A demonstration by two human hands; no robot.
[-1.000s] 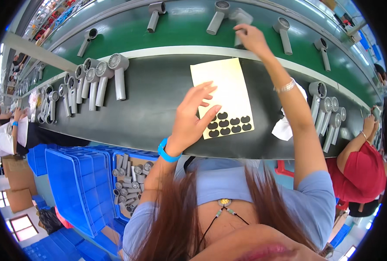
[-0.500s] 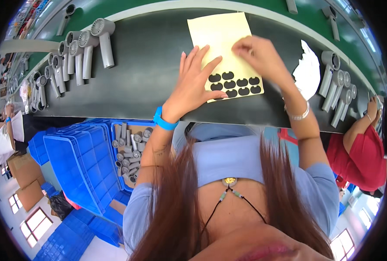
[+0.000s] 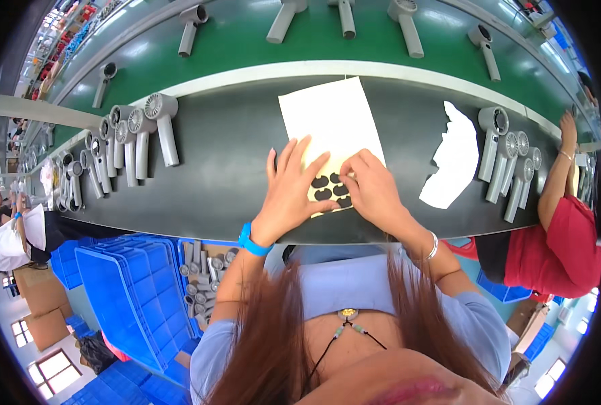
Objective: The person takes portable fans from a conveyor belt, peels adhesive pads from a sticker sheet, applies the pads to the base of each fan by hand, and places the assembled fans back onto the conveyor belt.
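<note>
Left hand (image 3: 292, 192) lies flat, fingers spread, pressing the pale sticker sheet (image 3: 333, 125) on the dark bench (image 3: 233, 148); right hand (image 3: 373, 190), at its 3 o'clock, pinches fingertips together over the black oval stickers (image 3: 329, 187). Grey handheld fans (image 3: 138, 135) stand at 10 o'clock, a green conveyor (image 3: 246, 40) at 12.

On the dark tabletop (image 3: 233, 155), both hands rest on the near end of a pale sticker sheet (image 3: 331, 121). Left of the left hand (image 3: 290, 192), a wide bare stretch runs to a cluster of grey handheld fans (image 3: 138, 131) standing at the far left. Right of the right hand (image 3: 375, 192), a narrow gap leads to torn white backing paper (image 3: 452, 158), with more grey fans (image 3: 510, 158) just beyond. Farther off, the green conveyor belt (image 3: 246, 57) carries scattered fans with open lanes between them.
</note>
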